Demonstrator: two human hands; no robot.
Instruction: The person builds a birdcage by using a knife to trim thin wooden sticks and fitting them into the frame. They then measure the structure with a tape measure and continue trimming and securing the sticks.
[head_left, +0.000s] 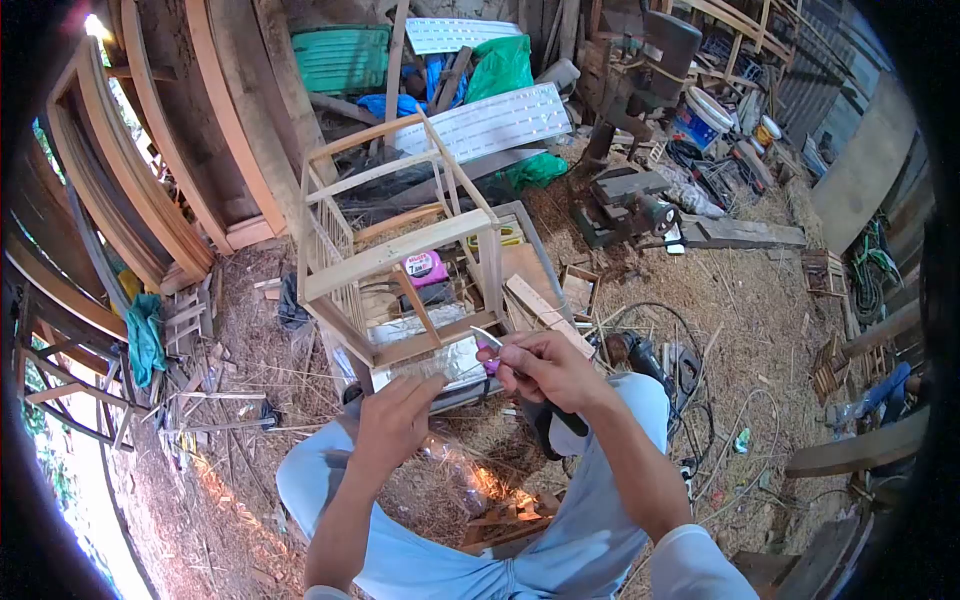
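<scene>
Left hand (pixel 393 420) flat, fingers together; right hand (pixel 545 365) pinching perhaps a blade (pixel 487 337).

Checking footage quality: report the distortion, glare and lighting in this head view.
Head view: strong fisheye bend with black corners; blown-out daylight along the left edge; sun patches on the straw; the right hand, left hand and wooden frame are evenly lit and fairly sharp.

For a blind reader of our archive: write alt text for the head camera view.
A seated person's right hand holds a small purple-handled blade against the lower rail of a bare wooden frame, while the left hand rests flat on silver sheeting at its base. Around them, a cluttered workshop floor holds sawdust, wood scraps, curved frames and power tools.
</scene>
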